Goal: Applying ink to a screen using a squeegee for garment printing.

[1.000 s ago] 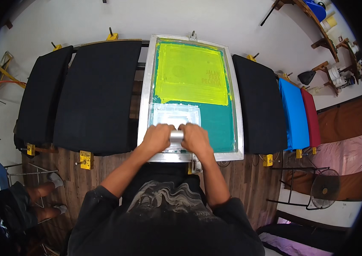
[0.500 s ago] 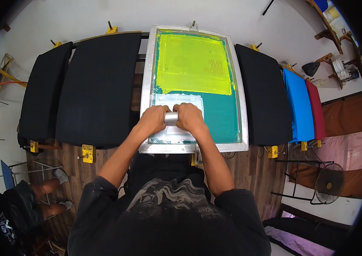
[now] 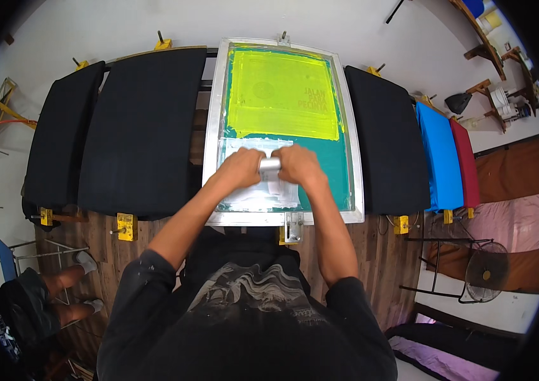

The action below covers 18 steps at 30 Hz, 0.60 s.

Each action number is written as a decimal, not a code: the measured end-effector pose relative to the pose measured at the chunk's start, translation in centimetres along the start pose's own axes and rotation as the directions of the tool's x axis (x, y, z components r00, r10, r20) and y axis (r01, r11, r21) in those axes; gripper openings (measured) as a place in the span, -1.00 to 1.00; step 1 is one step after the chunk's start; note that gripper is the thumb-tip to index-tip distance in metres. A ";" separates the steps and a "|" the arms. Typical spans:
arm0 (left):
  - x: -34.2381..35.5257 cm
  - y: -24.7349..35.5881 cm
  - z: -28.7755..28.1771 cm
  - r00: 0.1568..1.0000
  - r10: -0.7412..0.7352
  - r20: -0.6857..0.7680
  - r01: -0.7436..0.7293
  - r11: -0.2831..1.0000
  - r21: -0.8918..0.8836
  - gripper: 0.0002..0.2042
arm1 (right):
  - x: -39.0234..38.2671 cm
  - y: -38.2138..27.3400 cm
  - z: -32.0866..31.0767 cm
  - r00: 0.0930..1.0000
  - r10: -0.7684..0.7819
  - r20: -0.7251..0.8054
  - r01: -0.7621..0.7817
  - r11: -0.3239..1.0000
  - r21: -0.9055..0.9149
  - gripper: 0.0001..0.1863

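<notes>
A metal-framed printing screen (image 3: 250, 220) lies in front of me over a board. Its mesh is green (image 3: 326, 174), with a bright yellow patch (image 3: 269, 82) across the far part and a whitish patch (image 3: 234, 202) at the near left. Above the whitish patch, my left hand (image 3: 240, 167) and my right hand (image 3: 297, 165) are both closed around a squeegee with a silver, rounded handle (image 3: 270, 164). The handle shows in the gap between my fists. My hands and forearms hide most of the squeegee, so I cannot tell where its blade touches.
Black-covered boards (image 3: 145, 133) stand left of the screen, another black one (image 3: 387, 140) right of it, then a blue (image 3: 437, 155) and a red one (image 3: 465, 165). Yellow clamps (image 3: 127, 227) line the near edge. A fan (image 3: 486, 273) stands right; a seated person's legs (image 3: 63, 295) show left.
Both hands have shifted right across the screen with the squeegee. The whole view has slid slightly, so the screen and boards appear a little further left.
</notes>
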State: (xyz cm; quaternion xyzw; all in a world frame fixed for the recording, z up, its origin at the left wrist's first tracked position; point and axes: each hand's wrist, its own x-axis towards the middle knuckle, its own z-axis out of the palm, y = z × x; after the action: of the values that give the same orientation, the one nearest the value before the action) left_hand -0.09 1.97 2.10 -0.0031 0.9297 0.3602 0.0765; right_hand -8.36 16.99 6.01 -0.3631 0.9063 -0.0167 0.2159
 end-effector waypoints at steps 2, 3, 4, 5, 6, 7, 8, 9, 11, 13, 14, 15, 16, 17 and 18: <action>2.2 -0.4 -0.1 0.998 0.050 -0.042 -0.048 0.998 0.048 -0.79 | 1.6 1.0 -0.1 0.999 0.018 -0.040 -0.017 1.000 0.022 -0.66; 2.8 -0.3 -0.1 0.998 0.057 -0.038 -0.055 0.997 0.048 -0.79 | 2.2 1.3 0.1 0.998 0.029 -0.054 -0.027 0.999 0.037 -0.65; 3.2 -0.2 0.0 0.999 0.039 -0.023 -0.037 0.997 0.067 -0.79 | 2.5 1.7 0.3 0.997 0.040 -0.067 -0.036 0.998 0.053 -0.64; 3.5 -0.2 0.2 1.000 0.020 -0.008 -0.019 0.996 0.086 -0.79 | 2.5 2.2 0.5 0.997 0.045 -0.067 -0.041 0.998 0.053 -0.64; 3.3 -0.2 0.7 0.998 0.050 -0.033 -0.046 0.993 0.108 -0.79 | 2.1 2.1 0.6 0.996 0.047 -0.070 -0.041 0.995 0.086 -0.64; 2.9 -0.2 1.2 0.999 0.044 -0.030 -0.041 0.994 0.105 -0.79 | 1.8 2.0 0.7 0.996 0.049 -0.072 -0.040 0.992 0.117 -0.63; 2.4 -0.3 1.7 0.997 0.046 -0.062 -0.040 0.995 0.093 -0.78 | 1.4 2.0 1.3 0.997 0.047 -0.066 -0.039 0.992 0.119 -0.63; 2.2 0.0 2.1 0.994 0.056 -0.098 -0.048 0.995 0.083 -0.77 | 0.8 2.3 1.9 0.994 0.028 -0.104 -0.016 0.993 0.114 -0.64; 0.9 0.6 2.7 0.995 0.067 -0.080 -0.062 0.996 0.065 -0.76 | -0.4 2.4 3.1 0.989 -0.004 -0.150 0.023 0.992 0.124 -0.65; -1.1 1.2 2.7 0.997 0.059 -0.049 -0.056 0.997 0.052 -0.74 | -2.3 1.4 3.8 0.987 -0.010 -0.161 0.036 0.986 0.163 -0.67; -2.1 1.2 3.3 0.998 0.049 -0.042 -0.047 0.998 0.053 -0.73 | -3.2 1.1 4.8 0.978 -0.021 -0.209 0.055 0.985 0.160 -0.68; -3.1 1.3 3.7 0.998 0.043 -0.039 -0.041 0.998 0.055 -0.72 | -4.1 0.5 5.0 0.980 -0.020 -0.197 0.053 0.985 0.166 -0.68; -4.1 1.5 4.1 0.998 0.046 -0.041 -0.043 0.998 0.056 -0.70 | -5.1 0.0 5.0 0.983 -0.017 -0.185 0.049 0.984 0.171 -0.68; -5.0 1.5 4.6 0.998 0.053 -0.046 -0.051 0.998 0.047 -0.70 | -5.9 -0.5 4.8 0.983 -0.006 -0.186 0.041 0.982 0.184 -0.69; -5.4 1.6 4.5 0.997 0.065 -0.050 -0.063 0.997 0.041 -0.71 | -5.9 -0.7 4.5 0.982 -0.008 -0.190 0.044 0.982 0.182 -0.69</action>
State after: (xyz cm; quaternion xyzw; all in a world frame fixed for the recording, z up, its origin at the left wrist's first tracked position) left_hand 5.73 5.96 0.67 0.0191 0.9380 0.3437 0.0411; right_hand -2.32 20.98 4.23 -0.3500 0.9123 -0.1382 0.1618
